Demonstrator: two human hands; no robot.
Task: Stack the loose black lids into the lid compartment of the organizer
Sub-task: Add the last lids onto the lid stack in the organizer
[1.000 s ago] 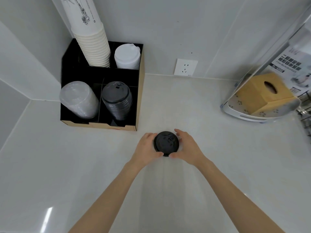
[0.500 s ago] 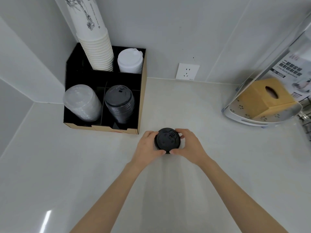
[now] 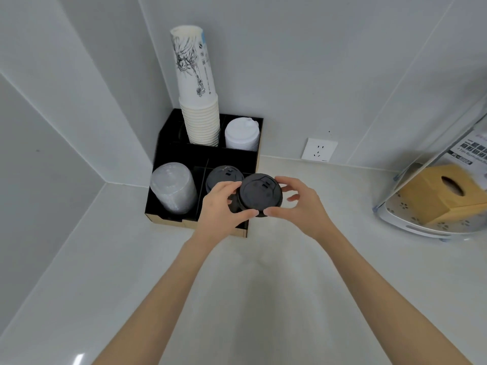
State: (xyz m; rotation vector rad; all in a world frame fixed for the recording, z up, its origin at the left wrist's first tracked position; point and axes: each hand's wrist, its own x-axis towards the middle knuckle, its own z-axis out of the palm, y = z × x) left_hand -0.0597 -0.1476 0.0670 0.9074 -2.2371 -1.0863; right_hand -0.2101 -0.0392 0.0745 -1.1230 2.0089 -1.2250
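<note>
Black lids (image 3: 259, 194), a short stack, sit pinched between your left hand (image 3: 220, 209) and right hand (image 3: 299, 204), raised just right of the organizer (image 3: 168, 219). Behind them, its near-right compartment holds more black lids (image 3: 222, 176).

Bright even light, soft shadows, wide-angle edge warp, slight blur.
</note>
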